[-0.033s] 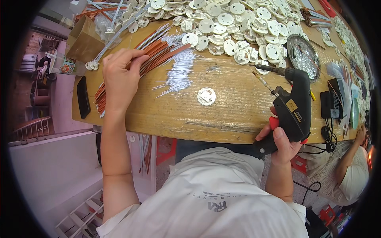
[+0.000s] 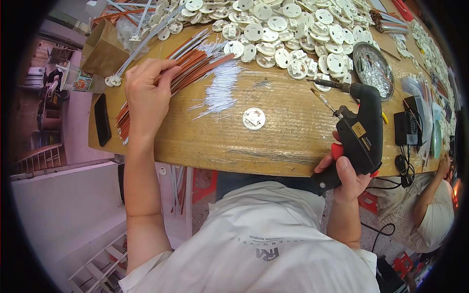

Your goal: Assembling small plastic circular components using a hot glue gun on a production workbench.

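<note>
My left hand (image 2: 149, 90) is closed in a pinch at the left edge of a bundle of red-brown and grey ribbon-like wires (image 2: 193, 66); whatever its fingertips hold is hidden. Beside that bundle lies a heap of thin white wires (image 2: 221, 93). My right hand (image 2: 348, 177) is wrapped round the handle of a black soldering gun (image 2: 361, 132) with a red trigger, its tip pointing left. Between both hands, a single round white plastic piece (image 2: 254, 118) lies on the cardboard-covered table (image 2: 273, 151), its fittings facing up.
A large pile of white discs (image 2: 293, 29) covers the back. A round dark tray (image 2: 373, 68) stands behind the soldering gun, and a black power box (image 2: 409, 122) with cables lies to its right. At left are a phone (image 2: 102, 119) and a cardboard box (image 2: 105, 47). Another person's arm (image 2: 432, 188) shows at right.
My left hand has shifted very slightly to the left. The right hand and soldering gun stay where they were.
</note>
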### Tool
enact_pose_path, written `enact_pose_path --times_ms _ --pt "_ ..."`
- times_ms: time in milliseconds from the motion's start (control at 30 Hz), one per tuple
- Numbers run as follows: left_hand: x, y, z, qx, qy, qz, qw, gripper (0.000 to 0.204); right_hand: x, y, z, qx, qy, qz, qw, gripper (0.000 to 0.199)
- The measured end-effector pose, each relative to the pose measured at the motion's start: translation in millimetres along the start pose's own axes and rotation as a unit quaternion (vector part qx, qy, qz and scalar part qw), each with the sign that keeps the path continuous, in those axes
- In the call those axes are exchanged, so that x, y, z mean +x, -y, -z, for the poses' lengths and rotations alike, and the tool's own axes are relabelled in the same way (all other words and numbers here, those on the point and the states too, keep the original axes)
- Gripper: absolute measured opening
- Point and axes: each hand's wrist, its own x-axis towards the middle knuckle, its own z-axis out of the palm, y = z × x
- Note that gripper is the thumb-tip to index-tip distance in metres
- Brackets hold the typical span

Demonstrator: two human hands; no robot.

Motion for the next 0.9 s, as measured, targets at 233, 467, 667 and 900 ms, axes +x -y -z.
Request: enact_pose_path --times_ms 233,467,667,900 --pt "-18.3 -79.8 25.9 -0.062 -0.079 -0.112 0.989 0.034 0.3 1.5 0.5 0.003 -0.012 0.010 1.000 0.055" --pt "-74.7 -138.0 28.3 -0.305 0.092 -0.087 0.944 0.039 -4.7 28.1 -14.2 -0.014 0.144 -0.075 0.987 0.053" --pt "-92.2 -146.0 12.1 -0.350 0.087 -0.033 0.932 0.040 -7.3 37.2 -41.0 -0.013 0.092 -0.153 0.984 0.056" --pt "-100.0 -147.8 9.8 -0.401 0.109 0.004 0.910 0.034 -10.4 24.8 -40.1 -0.043 0.134 -0.147 0.979 0.052"
